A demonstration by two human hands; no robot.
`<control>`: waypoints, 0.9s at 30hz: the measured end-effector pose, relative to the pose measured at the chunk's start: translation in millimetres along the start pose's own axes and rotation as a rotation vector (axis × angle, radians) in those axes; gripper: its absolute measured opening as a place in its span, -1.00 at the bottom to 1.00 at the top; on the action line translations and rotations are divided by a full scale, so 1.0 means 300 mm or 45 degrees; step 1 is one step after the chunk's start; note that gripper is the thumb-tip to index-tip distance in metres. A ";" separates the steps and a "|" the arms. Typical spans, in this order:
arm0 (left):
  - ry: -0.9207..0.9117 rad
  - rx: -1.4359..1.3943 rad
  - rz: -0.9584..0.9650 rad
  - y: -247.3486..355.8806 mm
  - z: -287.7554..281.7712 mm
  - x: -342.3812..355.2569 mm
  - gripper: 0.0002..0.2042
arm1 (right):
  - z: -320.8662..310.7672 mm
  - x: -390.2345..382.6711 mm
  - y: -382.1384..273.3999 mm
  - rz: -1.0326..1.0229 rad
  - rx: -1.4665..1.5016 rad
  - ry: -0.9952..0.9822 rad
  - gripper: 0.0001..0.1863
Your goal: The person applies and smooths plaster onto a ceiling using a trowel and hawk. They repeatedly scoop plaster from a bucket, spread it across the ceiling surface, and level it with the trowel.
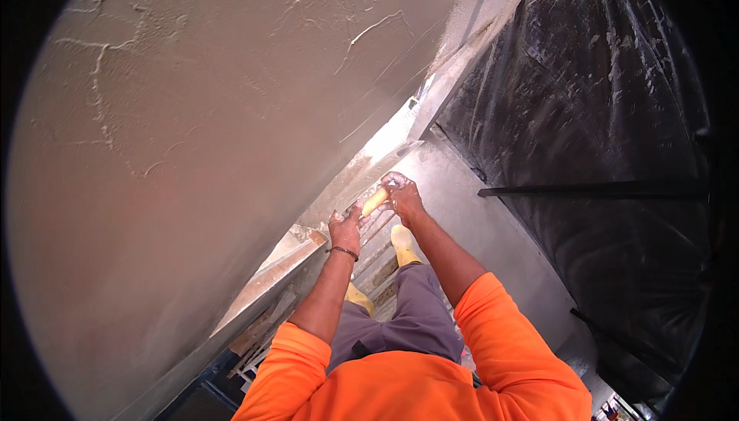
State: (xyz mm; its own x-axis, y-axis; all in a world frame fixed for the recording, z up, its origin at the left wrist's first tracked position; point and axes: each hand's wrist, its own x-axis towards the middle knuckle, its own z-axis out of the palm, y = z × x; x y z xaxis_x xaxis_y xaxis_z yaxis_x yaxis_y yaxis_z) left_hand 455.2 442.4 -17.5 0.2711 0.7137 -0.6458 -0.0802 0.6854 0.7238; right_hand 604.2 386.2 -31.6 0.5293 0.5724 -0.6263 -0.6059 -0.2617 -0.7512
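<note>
Both of my hands come together at the lower edge of the plastered wall, around a short, rounded yellow piece [375,202] that looks like a handle or a sponge. My right hand [400,192] is closed on its upper end, fingers whitened with plaster. At its lower end my left hand [346,230], a dark band at the wrist, is closed with its fingertips against the piece. Just beyond the fingers runs a long, flat grey strip [362,181]; whether the yellow piece is joined to it, I cannot tell.
A large wall of wet-looking plaster [231,98] with raised ridges fills the left. Black plastic sheeting [577,98] hangs at right, crossed by a dark bar [585,189]. My yellow boots [402,242] stand on slatted planks [373,255]. A ledge [269,275] runs along the wall's foot.
</note>
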 end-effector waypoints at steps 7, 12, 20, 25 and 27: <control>0.064 0.037 -0.044 -0.043 0.070 0.289 -0.76 | -0.009 0.365 0.042 -0.060 -0.262 -0.024 -0.64; -0.008 -0.017 -0.068 -0.005 0.105 0.299 -0.74 | -0.011 0.412 -0.009 -0.333 -0.570 -0.119 -0.64; -0.080 -0.075 0.071 0.173 0.204 0.113 -0.72 | 0.038 0.208 -0.308 0.004 -0.306 -0.013 -0.61; -0.115 -0.128 0.140 0.390 0.309 -0.098 -0.71 | 0.077 -0.011 -0.597 -0.163 -0.128 -0.225 -0.81; -0.157 -0.156 0.191 0.485 0.349 -0.190 -0.70 | 0.104 -0.098 -0.707 -0.203 -0.110 -0.227 -0.87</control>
State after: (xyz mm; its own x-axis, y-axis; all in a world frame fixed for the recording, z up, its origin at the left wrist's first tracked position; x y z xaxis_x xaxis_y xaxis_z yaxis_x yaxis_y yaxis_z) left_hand 528.6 486.4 150.1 0.3619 0.7913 -0.4929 -0.2427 0.5904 0.7697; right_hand 698.7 449.0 152.5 0.4965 0.7376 -0.4576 -0.4663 -0.2180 -0.8573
